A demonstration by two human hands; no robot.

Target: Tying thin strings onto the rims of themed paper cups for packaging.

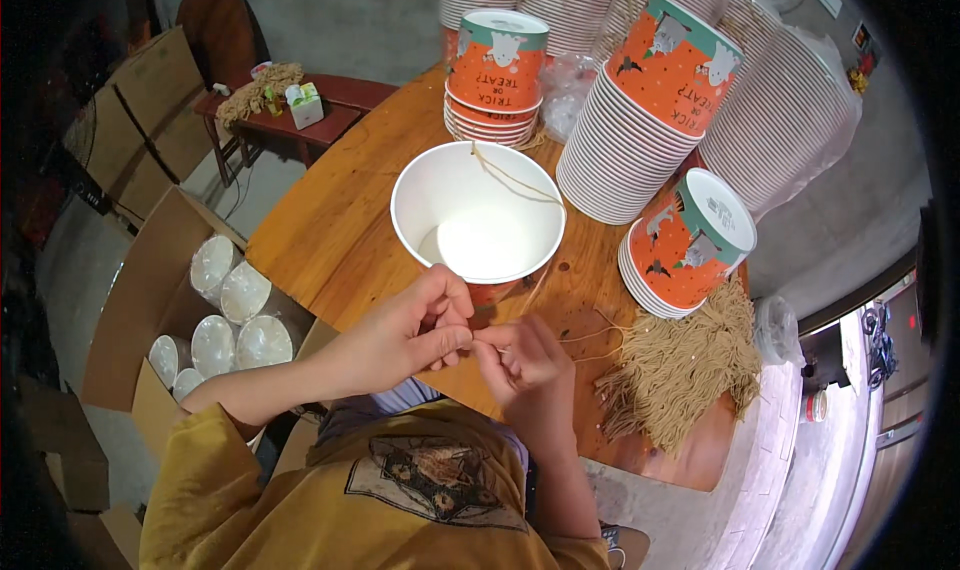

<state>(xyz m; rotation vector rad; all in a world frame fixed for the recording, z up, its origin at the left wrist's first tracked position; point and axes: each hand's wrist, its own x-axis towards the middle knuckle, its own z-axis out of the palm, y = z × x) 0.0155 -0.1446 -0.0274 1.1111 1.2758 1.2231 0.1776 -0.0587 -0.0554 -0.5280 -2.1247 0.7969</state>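
A white-lined paper bucket [478, 210] stands upright at the table's near middle, its open mouth toward me. One tan cord [520, 182] hangs inside it, from the far rim to the right rim. Just in front of the bucket, my left hand [432, 325] is closed in a pinch, thumb against fingers. Its fingertips meet those of my right hand [525, 365], which is also pinched closed. A thin cord seems to be between them, though the fingers mostly cover it. Beside my right hand, loose cord strands [595, 342] trail toward a heap of cut tan cords [690, 370].
Upside-down orange and green bucket stacks [495, 65], [650, 110] and a shorter stack [690, 240] stand on the wooden table [330, 220]. More wrapped stacks [780, 100] are behind. An open carton [150, 320] at left holds wrapped white rolls or cups. A red bench [350, 95] stands beyond.
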